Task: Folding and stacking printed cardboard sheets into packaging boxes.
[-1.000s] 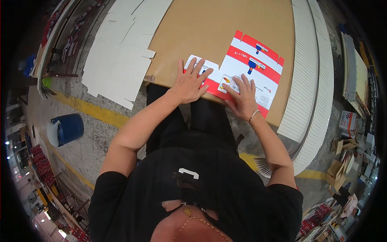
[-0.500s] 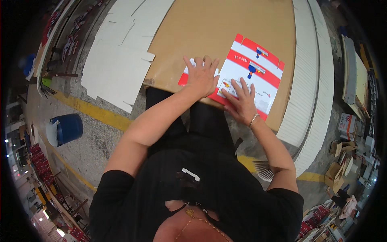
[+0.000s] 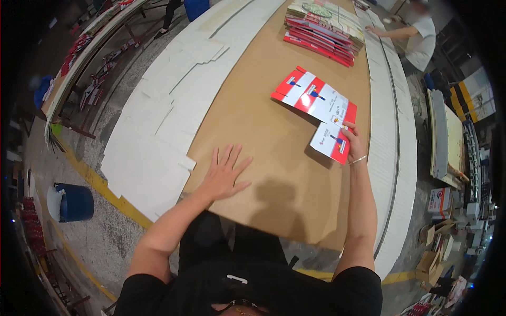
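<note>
My right hand (image 3: 354,144) grips a red and white printed carton blank (image 3: 320,100) by its right side. The blank is tilted up off the brown board, casting a shadow under it, and a smaller panel of it folds toward me. My left hand (image 3: 225,175) lies flat with fingers spread on the brown cardboard tabletop (image 3: 263,137), holding nothing. Farther away on the same board sits a stack of red and white carton blanks (image 3: 324,34).
White cardboard sheets (image 3: 158,121) flank the board on the left, and a long pale strip (image 3: 392,131) runs along the right. A person (image 3: 419,34) works at the far right. On the floor are a blue bin (image 3: 76,203) and open cardboard boxes (image 3: 431,263).
The carton blank, flat under both hands before, is now lifted and held farther away by my right hand. My left hand has moved left onto the bare board. The far stack has come into view.
</note>
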The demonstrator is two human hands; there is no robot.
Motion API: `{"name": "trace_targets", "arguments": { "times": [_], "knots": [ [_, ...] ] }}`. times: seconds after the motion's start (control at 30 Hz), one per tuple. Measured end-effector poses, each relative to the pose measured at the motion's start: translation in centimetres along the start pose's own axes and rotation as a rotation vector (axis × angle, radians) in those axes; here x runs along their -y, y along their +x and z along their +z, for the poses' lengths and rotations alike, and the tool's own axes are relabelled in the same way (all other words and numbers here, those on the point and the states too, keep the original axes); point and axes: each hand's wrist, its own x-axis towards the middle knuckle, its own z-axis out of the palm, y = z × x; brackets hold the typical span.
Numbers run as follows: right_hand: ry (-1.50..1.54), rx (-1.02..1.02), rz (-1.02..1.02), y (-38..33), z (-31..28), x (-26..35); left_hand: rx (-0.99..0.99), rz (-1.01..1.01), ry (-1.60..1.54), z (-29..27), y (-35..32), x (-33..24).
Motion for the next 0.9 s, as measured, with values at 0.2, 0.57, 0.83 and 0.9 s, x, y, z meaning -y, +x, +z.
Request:
{"name": "trace_targets", "arguments": {
  "times": [0.2,0.57,0.83,0.9],
  "knots": [
    [0.124,0.113,0.026,14.0,8.8,-1.6,0.046,-0.041,-0.038,-1.0,-0.2,0.0],
    [-0.646,-0.843,-0.237,37.4,15.2,0.1,0.039,-0.04,-0.178,-1.8,1.5,0.5],
    [-1.584,-0.224,-0.261,35.6,20.6,-2.4,0.108,-0.151,-0.202,-2.1,0.5,-0.2],
    [-1.487,-0.288,-0.338,36.6,15.7,-2.3,0.103,-0.088,-0.202,-2.3,1.2,0.1]
  ]
}}
